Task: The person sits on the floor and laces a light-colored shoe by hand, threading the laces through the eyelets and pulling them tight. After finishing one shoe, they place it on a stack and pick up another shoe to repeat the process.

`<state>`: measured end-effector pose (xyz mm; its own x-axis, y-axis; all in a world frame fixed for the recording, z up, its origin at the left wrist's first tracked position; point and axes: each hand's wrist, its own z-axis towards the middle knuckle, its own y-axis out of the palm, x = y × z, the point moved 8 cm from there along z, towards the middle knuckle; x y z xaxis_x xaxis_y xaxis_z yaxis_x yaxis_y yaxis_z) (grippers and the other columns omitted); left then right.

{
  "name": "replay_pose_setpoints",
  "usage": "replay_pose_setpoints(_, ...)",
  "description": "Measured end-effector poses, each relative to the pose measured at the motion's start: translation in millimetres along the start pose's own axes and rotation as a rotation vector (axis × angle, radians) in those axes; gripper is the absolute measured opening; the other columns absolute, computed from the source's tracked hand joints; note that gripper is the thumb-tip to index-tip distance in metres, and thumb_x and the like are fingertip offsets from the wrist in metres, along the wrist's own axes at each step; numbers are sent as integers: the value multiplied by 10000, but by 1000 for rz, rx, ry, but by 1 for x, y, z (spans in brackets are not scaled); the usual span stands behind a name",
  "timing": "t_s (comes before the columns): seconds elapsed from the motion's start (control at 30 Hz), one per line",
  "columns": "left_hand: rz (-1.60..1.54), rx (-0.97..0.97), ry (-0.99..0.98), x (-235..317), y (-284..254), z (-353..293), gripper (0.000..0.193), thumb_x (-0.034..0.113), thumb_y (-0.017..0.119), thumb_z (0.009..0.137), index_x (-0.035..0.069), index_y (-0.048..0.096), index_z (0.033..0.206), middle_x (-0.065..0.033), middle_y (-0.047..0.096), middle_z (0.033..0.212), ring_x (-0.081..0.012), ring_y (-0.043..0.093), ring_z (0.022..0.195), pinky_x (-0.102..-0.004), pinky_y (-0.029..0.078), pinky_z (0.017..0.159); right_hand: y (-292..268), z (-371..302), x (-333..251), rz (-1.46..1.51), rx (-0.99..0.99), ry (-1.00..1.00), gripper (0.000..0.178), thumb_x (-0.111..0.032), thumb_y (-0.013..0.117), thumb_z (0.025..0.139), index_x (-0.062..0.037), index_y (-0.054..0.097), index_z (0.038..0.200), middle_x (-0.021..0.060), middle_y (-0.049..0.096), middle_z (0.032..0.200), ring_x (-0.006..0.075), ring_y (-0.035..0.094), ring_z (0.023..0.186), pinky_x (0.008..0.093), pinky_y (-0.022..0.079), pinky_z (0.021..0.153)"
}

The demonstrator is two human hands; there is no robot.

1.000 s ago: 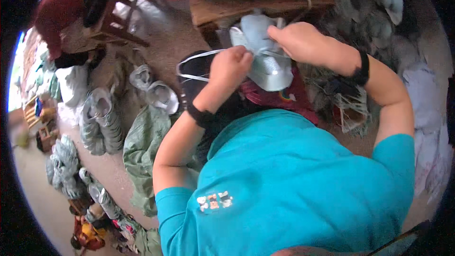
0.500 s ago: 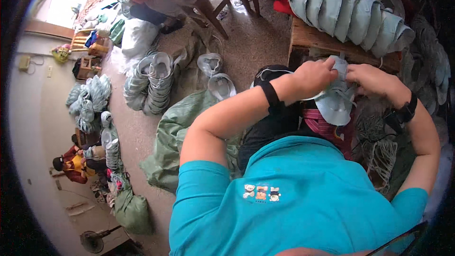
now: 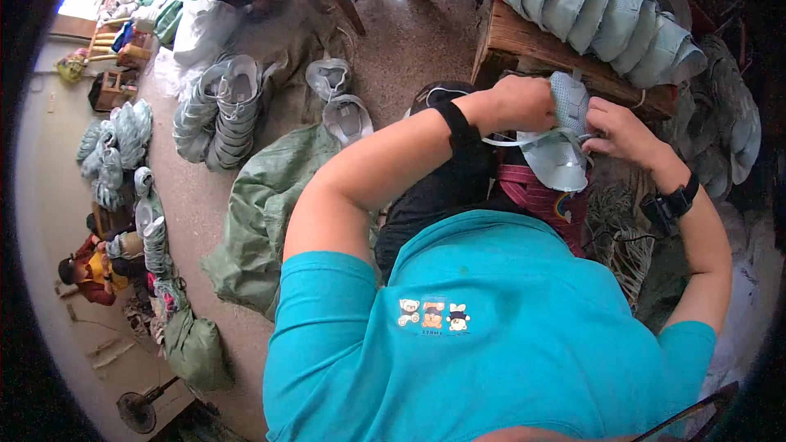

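Note:
A pale grey-blue shoe upper lies over my lap, its toe toward me and its perforated part toward the wooden bench. My left hand is closed at the upper's left edge, its fingertips partly hidden. From the opposite side, my right hand pinches at the upper's right edge, where a short piece of lace shows by the fingers. A white shoelace loops out to the left beneath my left wrist and runs across the upper.
A wooden bench ahead carries rows of nested uppers. More stacked uppers stand on the floor at left, near a green woven sack. Bundled laces hang by my right side. Another person sits far left.
The view has shifted, so the surroundings sit further left and slightly higher. Both hands stay at the shoe upper, and its perforated part shows more plainly between them.

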<state>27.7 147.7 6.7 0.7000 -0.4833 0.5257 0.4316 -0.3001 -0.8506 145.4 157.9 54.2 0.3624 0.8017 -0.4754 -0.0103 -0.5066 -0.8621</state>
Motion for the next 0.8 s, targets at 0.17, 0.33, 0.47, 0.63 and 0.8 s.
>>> replay_pose_setpoints(0.17,-166,129,-126,-18,7,-4,312,364,621,807,71,729,826,-156,631,900,-328,618,869,-454,510,757,1,-7,7,12,144,56,327,-28,767,642,-12,517,851,115,482,861,298,533,808,381,448,678)
replay_pose_setpoints(0.33,-867,467,-345,-29,12,-24,252,253,696,859,3,679,842,-43,597,815,-178,570,827,-312,471,749,6,-19,13,66,289,27,198,-143,721,758,-17,580,820,117,502,855,290,541,806,378,448,700)
replay_pose_setpoints(0.47,-1246,404,-318,15,5,-23,177,204,650,916,28,652,898,-3,608,866,-99,551,820,-234,429,769,14,-20,34,216,236,270,203,-238,681,824,-36,669,805,117,579,844,257,587,806,364,469,731)
replay_pose_setpoints(0.63,-932,542,6,40,-61,-22,180,167,643,921,13,667,832,-16,603,933,-88,524,862,-227,419,759,-1,-10,32,543,463,466,222,-245,647,879,-31,689,841,61,632,831,177,612,780,309,479,717)
replay_pose_setpoints(0.8,-1194,164,-97,65,-49,-5,182,193,574,971,23,638,964,-15,667,863,-83,598,730,-221,462,669,-68,0,-18,515,737,108,269,-258,551,975,-15,660,939,-11,606,835,77,579,746,210,470,695)
